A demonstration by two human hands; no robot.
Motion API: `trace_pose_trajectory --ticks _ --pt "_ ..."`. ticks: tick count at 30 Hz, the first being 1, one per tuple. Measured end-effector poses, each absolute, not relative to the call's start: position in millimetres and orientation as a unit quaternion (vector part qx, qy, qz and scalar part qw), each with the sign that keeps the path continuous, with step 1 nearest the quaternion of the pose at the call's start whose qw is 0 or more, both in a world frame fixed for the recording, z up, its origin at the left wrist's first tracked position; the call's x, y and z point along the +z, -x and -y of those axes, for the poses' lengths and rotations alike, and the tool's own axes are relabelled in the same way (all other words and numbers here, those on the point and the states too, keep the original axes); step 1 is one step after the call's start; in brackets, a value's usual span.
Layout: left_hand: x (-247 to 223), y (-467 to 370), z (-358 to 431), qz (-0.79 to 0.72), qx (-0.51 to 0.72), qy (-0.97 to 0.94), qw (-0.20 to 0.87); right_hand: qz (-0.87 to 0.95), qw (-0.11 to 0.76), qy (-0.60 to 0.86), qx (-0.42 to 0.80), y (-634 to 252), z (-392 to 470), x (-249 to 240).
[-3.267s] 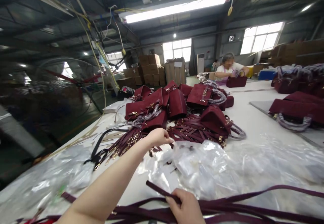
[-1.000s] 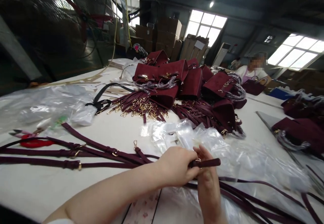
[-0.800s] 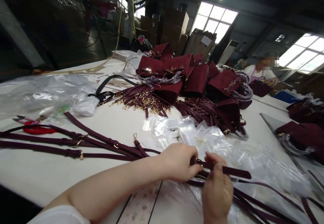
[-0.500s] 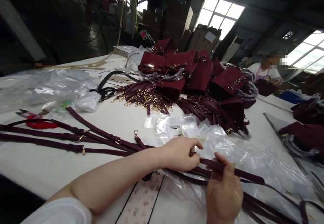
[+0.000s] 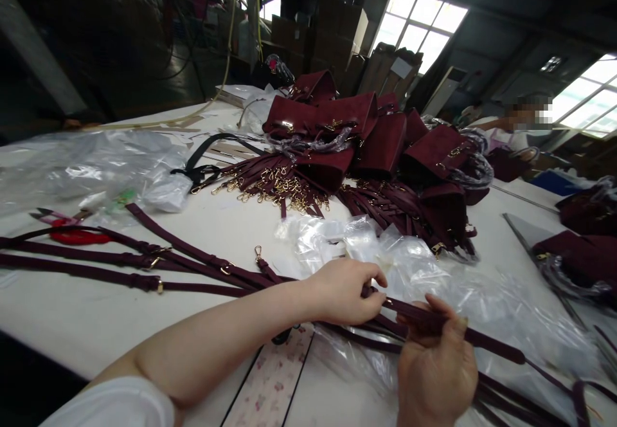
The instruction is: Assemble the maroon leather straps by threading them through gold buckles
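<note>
A burgundy bag strap [image 5: 491,343] with gold-coloured fittings runs across both hands, just above the table. My left hand [image 5: 348,292], palm down, pinches the strap beside a small gold fitting. To its right, my right hand [image 5: 436,356] is turned palm up, with the same strap held between thumb and fingers. The strap's free tip points right. Further burgundy straps with buckles [image 5: 160,285] lie beneath my hands and stretch left. A gold snap hook [image 5: 259,253] sticks up from one short end behind my left wrist.
Burgundy handbags [image 5: 321,115] are heaped at the back, with clip-ended straps [image 5: 282,186] before them. Clear plastic bags [image 5: 409,266] lie just beyond my hands; more plastic [image 5: 116,157] spreads at left near red-handled scissors [image 5: 77,234]. A person [image 5: 511,134] stands at far right.
My right hand has slid slightly right along the strap, and the strap's tip has moved right with it. My left hand stays almost where it was.
</note>
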State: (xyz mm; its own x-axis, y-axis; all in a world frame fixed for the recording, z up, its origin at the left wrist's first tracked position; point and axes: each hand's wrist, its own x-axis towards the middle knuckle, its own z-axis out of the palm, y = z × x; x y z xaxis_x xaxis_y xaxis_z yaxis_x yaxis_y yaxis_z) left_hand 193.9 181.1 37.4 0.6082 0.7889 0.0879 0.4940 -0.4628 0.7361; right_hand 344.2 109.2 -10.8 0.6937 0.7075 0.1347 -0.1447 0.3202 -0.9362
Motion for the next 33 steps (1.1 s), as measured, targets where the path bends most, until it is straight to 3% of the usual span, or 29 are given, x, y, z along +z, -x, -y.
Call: trace_pose_trajectory --ticks 17,22,29,33 --pt "37.4 -206.5 -165.1 -0.421 0.175 -0.847 0.274 0.294 0.724 0.540 0.312 -335.6 -103.6 -18.7" --pt "41.0 -200.5 -166.7 -0.387 0.198 -0.846 0.307 0.303 0.760 0.477 0.320 -345.6 -108.7 -12.4" --pt "35.5 -196.5 -176.8 -0.402 0.212 -0.800 0.393 0.298 0.769 0.369 0.429 -366.4 -109.2 6.3" --pt "31.7 -198.2 -178.9 -0.398 0.220 -0.792 0.407 0.330 0.755 0.393 0.408 -372.6 -108.2 5.8"
